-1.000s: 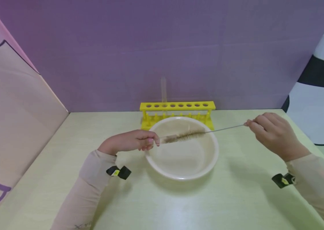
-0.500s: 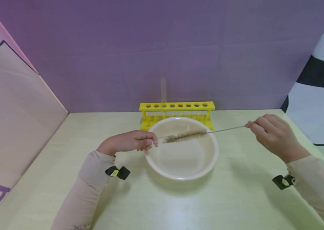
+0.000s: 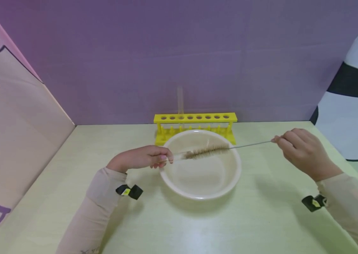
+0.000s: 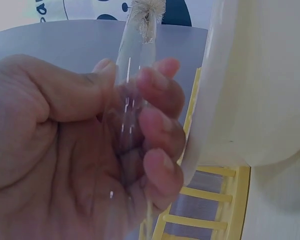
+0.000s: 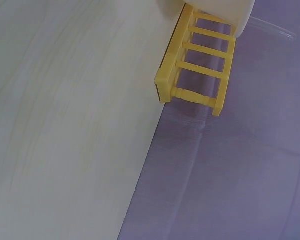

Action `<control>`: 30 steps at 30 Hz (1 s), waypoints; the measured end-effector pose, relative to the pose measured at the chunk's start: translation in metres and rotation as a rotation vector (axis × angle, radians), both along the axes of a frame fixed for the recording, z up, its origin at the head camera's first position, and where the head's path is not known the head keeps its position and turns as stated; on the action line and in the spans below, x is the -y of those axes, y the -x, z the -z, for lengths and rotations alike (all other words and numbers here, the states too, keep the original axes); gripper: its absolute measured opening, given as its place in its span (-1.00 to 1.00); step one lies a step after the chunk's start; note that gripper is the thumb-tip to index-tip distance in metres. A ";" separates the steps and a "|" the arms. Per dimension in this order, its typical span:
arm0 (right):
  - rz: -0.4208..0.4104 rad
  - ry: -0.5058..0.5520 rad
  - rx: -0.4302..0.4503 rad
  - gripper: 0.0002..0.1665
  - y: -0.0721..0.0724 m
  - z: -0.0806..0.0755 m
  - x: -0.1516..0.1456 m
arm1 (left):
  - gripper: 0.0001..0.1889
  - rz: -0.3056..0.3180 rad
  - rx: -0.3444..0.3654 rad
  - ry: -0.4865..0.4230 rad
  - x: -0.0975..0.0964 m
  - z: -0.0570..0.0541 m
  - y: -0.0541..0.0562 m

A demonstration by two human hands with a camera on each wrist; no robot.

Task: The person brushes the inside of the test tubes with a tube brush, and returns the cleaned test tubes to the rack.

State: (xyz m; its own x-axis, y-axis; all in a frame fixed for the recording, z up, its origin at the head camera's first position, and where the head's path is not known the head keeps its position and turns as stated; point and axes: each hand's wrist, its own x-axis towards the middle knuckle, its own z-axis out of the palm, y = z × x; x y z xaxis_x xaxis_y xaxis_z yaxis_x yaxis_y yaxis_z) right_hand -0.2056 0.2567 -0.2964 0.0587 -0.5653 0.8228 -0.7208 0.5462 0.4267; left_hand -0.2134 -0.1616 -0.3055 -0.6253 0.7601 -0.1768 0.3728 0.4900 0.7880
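Observation:
In the head view, my left hand point(image 3: 142, 157) holds a clear glass test tube point(image 3: 179, 155) above the left side of a cream basin. The left wrist view shows the thumb and curled fingers around the test tube point(image 4: 127, 100), whose far end has bristles at its mouth. A test tube brush point(image 3: 208, 150) with tan bristles lies in line with the tube. Its tip is inside the mouth, and most of its bristles are outside. On the right, my right hand point(image 3: 304, 151) pinches the brush's thin wire handle point(image 3: 252, 144). The right wrist view does not show that hand.
The cream basin point(image 3: 198, 195) stands on the pale table point(image 3: 182, 229) below the tube and brush. Behind it is a yellow test tube rack point(image 3: 194, 117) holding one upright clear tube point(image 3: 180, 100). A purple backdrop point(image 3: 179, 53) closes off the rear.
The left hand has shifted slightly left with the test tube, and the right hand slightly right and down. A little more of the brush is out of the tube.

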 end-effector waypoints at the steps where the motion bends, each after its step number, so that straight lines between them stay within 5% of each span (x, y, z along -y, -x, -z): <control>1: 0.005 -0.003 0.005 -0.58 0.000 0.000 -0.001 | -0.75 -0.005 -0.001 0.005 0.000 0.000 0.000; 17: 0.108 -0.004 0.059 -0.57 -0.004 0.000 -0.031 | -0.78 -0.090 0.015 -0.005 0.010 -0.002 -0.001; 30: 0.095 -0.006 0.049 -0.57 -0.006 -0.002 -0.026 | -0.77 -0.055 -0.059 -0.021 0.001 -0.005 0.000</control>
State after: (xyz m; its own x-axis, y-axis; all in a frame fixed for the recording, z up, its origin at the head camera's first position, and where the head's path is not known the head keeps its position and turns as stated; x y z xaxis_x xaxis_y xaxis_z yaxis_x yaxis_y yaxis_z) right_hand -0.1999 0.2825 -0.2948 -0.0359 -0.5711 0.8201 -0.6860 0.6109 0.3953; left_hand -0.2131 -0.1627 -0.3004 -0.6754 0.7272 -0.1226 0.3920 0.4948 0.7756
